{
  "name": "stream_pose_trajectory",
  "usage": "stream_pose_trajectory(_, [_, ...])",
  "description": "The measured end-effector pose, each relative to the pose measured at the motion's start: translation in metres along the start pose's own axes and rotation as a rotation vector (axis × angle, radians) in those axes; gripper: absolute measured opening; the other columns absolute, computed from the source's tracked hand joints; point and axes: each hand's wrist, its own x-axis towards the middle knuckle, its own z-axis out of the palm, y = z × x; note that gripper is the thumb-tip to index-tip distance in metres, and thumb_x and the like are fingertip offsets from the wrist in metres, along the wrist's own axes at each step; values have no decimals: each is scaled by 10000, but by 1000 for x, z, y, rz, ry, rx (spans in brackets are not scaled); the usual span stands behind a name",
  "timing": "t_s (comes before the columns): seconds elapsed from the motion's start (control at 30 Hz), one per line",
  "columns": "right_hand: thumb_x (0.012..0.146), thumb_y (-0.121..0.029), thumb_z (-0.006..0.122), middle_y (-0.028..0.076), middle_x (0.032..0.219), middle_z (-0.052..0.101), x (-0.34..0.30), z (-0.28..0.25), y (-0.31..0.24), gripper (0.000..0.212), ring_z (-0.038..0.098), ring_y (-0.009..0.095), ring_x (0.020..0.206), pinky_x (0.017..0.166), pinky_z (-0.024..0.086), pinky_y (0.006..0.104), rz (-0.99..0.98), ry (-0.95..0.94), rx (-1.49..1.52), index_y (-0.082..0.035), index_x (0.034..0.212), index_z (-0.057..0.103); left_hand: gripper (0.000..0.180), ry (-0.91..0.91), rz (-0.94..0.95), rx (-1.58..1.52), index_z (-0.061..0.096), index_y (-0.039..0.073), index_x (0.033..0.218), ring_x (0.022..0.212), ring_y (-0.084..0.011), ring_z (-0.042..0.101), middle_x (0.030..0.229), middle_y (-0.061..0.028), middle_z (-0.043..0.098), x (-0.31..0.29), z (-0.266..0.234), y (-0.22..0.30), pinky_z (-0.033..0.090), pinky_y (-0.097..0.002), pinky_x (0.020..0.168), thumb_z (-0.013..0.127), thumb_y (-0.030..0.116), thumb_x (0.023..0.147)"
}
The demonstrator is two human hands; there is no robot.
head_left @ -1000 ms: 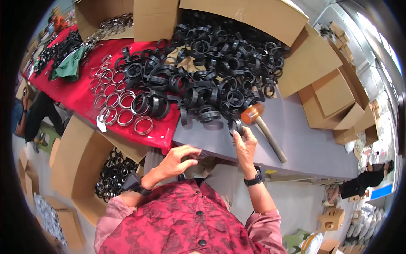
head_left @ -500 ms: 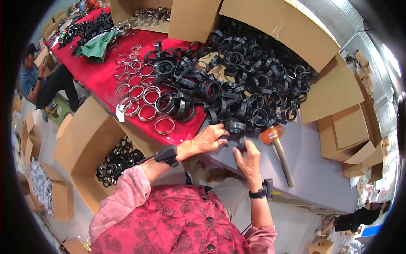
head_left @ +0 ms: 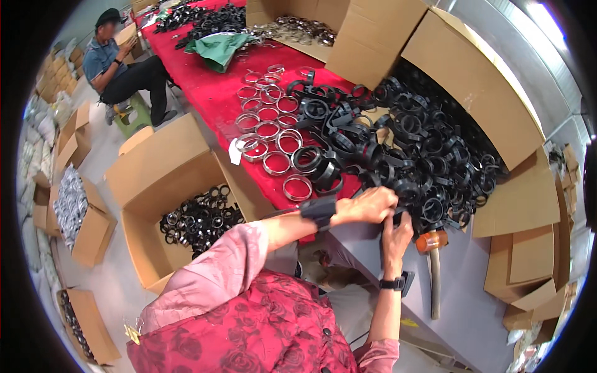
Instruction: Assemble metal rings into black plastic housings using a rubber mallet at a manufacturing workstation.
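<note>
At the far left a seated person (head_left: 121, 62) worked beside stacked cartons. Nearer, an open cardboard box (head_left: 168, 180) on the floor held black plastic rings (head_left: 199, 219). On the red tablecloth (head_left: 205, 93) lay rows of silvery metal rings (head_left: 268, 130). The left hand (head_left: 370, 205), a black band at its wrist, curled its fingers down over a black clamp piece (head_left: 399, 214) at the near edge of the big heap of black clamps (head_left: 423, 149). The right hand (head_left: 396, 236), wearing a wristwatch, met it from below, fingers closed on the same piece. Just right of the hands an orange-headed mallet (head_left: 431, 248) lay on the grey table (head_left: 472, 298), touching the heap's edge.
</note>
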Motion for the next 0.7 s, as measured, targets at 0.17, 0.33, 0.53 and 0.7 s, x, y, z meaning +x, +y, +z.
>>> stream_pose_trajectory(0.17, [900,-95,707,279,1188,587,-33,-17,-7,450,574,457,1120,964,469,482,8,-95,97,70,1289,551,548,382,189,328,656,75,1245,1192,-331,591,1315,-136,588,-95,-64,50,498,-455,987,799,88,716])
stream_pose_trajectory(0.33, [868,-65,725,246,1291,552,-53,-19,-16,527,564,423,1172,993,470,484,63,151,44,50,1350,545,1244,340,-354,544,290,173,1604,1499,-487,205,1645,-245,163,-129,-113,19,227,-606,1208,928,483,582])
stream_pose_trajectory(0.53, [786,-167,833,274,1642,189,-42,-6,-58,1013,199,459,1514,1225,221,550,-78,-136,-109,-70,1606,247,1229,88,-422,602,162,255,1642,1536,-499,58,1686,-208,23,-81,-96,-17,213,-831,1070,849,583,677])
stream_pose_trajectory(0.7, [831,-275,808,222,1667,173,-7,32,-47,935,134,421,1551,1166,209,703,-183,-218,-356,-187,1607,293,1148,111,-442,656,188,256,1633,1522,-514,94,1675,-227,62,-28,-85,-44,266,-861,1006,846,517,729])
